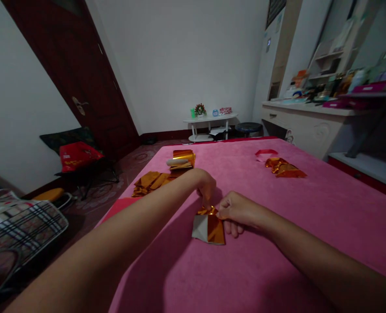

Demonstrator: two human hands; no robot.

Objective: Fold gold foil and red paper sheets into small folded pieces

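Note:
A small sheet of shiny orange-gold foil paper [216, 230], with a pale grey panel on its left part, lies on the pink cloth [261, 261]. At its upper edge the foil is crumpled or folded. My left hand [206, 187] reaches down onto that edge from above, its fingers bent together and pressing the foil. Closed on the upper right corner of the same paper is my right hand [233, 211], thumb and index finger pinched, the other fingers curled against the cloth.
Folded gold papers [152, 181] and a gold foil roll [183, 157] lie at the left back. A crumpled orange foil piece [284, 168] and a pink ribbon loop [266, 154] are at the right back. A red sheet [123, 205] sits by the left edge.

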